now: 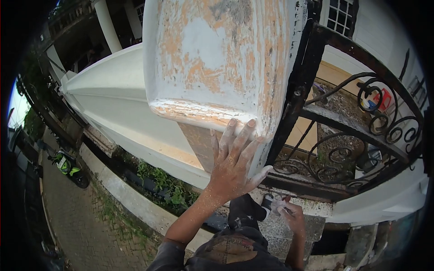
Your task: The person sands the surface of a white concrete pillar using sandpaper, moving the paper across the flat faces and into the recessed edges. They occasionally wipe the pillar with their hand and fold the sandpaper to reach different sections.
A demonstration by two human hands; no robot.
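A pillar top (203,49) with patchy white and orange-brown paint fills the upper middle of the view. My left hand (230,165), dusty with white powder, has its fingers spread, and the fingertips rest on the pillar's lower moulded edge. Lower right, my right hand (291,216) is held near my body with its fingers bent round a small whitish piece (278,205), too small to make out clearly. Black metal gate bars (307,77) stand directly right of the pillar.
A white wall (113,90) runs left from the pillar. Below it lie a ditch with green plants (169,187) and a concrete kerb (122,194). A green motorbike (65,165) stands on the paving. Curled ironwork (343,149) fills the gate, with a red object (383,99) beyond.
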